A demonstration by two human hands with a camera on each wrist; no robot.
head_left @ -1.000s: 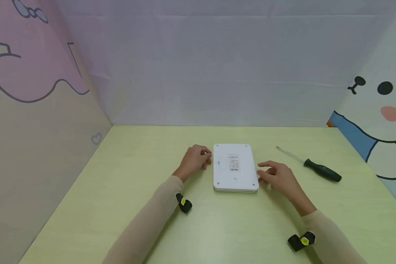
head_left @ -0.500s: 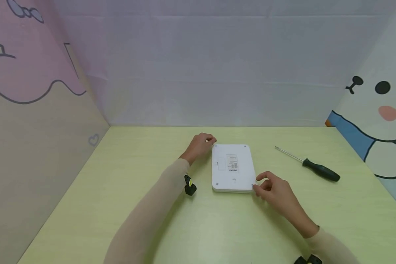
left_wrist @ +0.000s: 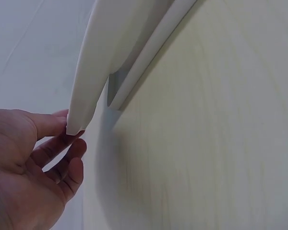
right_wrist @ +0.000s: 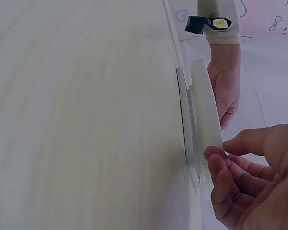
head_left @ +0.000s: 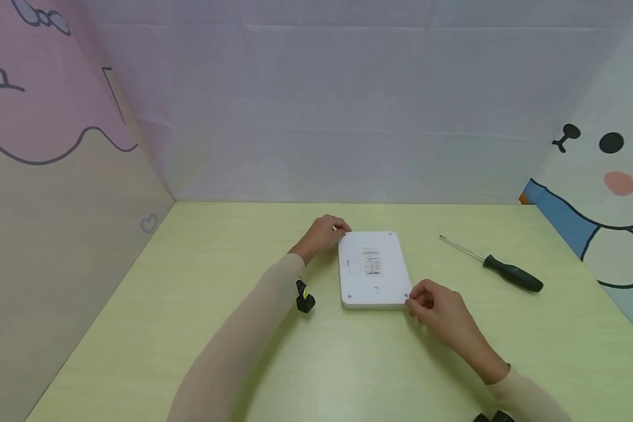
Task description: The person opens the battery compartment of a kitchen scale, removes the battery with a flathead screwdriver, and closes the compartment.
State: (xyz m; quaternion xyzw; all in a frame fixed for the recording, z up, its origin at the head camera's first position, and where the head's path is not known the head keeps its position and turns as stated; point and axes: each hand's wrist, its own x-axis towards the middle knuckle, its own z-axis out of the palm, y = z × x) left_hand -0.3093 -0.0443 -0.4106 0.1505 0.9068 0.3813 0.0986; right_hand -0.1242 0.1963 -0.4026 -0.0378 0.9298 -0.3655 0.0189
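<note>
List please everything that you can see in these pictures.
Table: one, pale yellow-green, beneath.
Flat device: one, white, mid-table.
Label: one, pale with dark print, on device.
Corner spots: at least three, grey, on device.
Screwdriver: one, dark handle, metal shaft, right side.
Back panel: one, pale lilac, behind table.
Left panel: one, beige and pink, left.
Right panel: one, whitish with cartoon face, right.
Sleeves: two, beige, on arms.
Wrist bands: two, black, over sleeves.
Left grip: one, bare, device's far left corner.
Right grip: one, bare, device's near right corner.

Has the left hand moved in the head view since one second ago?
Yes: the left hand moved forward and slightly right, closer to the back edge of the table.
</note>
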